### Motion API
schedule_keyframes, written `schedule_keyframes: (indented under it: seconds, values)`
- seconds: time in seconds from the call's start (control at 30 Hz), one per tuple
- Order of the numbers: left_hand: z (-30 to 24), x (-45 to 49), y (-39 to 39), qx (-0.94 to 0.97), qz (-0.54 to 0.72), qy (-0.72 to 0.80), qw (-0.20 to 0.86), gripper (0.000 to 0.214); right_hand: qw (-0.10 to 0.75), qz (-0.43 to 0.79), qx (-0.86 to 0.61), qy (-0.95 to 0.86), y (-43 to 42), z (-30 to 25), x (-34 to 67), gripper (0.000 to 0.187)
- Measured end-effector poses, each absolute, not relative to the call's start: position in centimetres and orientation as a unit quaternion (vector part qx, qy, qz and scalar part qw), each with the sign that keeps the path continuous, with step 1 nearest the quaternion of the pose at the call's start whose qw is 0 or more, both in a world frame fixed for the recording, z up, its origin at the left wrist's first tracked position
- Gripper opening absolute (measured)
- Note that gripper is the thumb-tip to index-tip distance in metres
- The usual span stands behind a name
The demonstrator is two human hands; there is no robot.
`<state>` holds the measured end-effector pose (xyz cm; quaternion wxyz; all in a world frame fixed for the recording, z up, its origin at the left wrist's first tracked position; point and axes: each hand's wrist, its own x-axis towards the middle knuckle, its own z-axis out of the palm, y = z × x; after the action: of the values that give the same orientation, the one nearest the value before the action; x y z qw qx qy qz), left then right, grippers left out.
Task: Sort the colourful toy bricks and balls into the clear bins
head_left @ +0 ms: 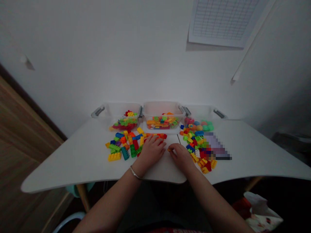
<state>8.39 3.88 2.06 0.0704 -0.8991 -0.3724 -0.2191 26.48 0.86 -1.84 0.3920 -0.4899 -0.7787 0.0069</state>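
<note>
My left hand (pixel 152 149) lies palm down, fingers stretched out over red and orange toy bricks (pixel 155 135) in the middle of the table; what is under the palm is hidden. To its right, my right hand (pixel 180 156) pinches a small orange-yellow toy brick (pixel 169 149), mostly covered by the fingers. Loose bricks in many colours spread on both sides: a green brick (pixel 132 150) and a yellow brick (pixel 114 157) lie left of my left hand, and a blue brick (pixel 190 148) lies beside my right hand.
Three clear bins stand along the wall: a left bin (pixel 116 108) with flower-like pieces, a middle bin (pixel 162 108) with bricks, and a right bin (pixel 201 111) with coloured balls. A blurred-out flat device (pixel 216 145) lies at the right. A paper bag (pixel 262 212) is below the table.
</note>
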Motion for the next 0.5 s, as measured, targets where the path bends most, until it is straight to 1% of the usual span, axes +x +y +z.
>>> schedule_keyframes:
  seconds: [0.13, 0.23, 0.33, 0.4, 0.5]
  values:
    - [2.4, 9.1, 3.5, -0.908, -0.231, -0.351, 0.001, 0.026, 0.427, -0.043, -0.480, -0.765, 0.7, -1.8, 26.8, 0.011]
    - [2.4, 9.6, 3.5, -0.894, -0.250, -0.365, -0.078, 0.028, 0.423, -0.067, -0.494, -0.757, 0.6, -1.7, 26.9, 0.011]
    - [2.3, 9.9, 3.7, -0.881, -0.266, -0.365, -0.142, 0.025, 0.418, -0.061, -0.491, -0.762, 0.4, -1.7, 27.0, 0.010]
    - [2.3, 9.9, 3.8, -0.882, -0.266, -0.359, -0.151, 0.022, 0.420, -0.059, -0.484, -0.765, 0.4, -1.8, 27.0, 0.010]
    - [2.5, 9.4, 4.0, -0.874, -0.276, -0.379, -0.129, 0.020, 0.420, -0.046, -0.491, -0.762, 0.3, -1.7, 27.0, 0.012]
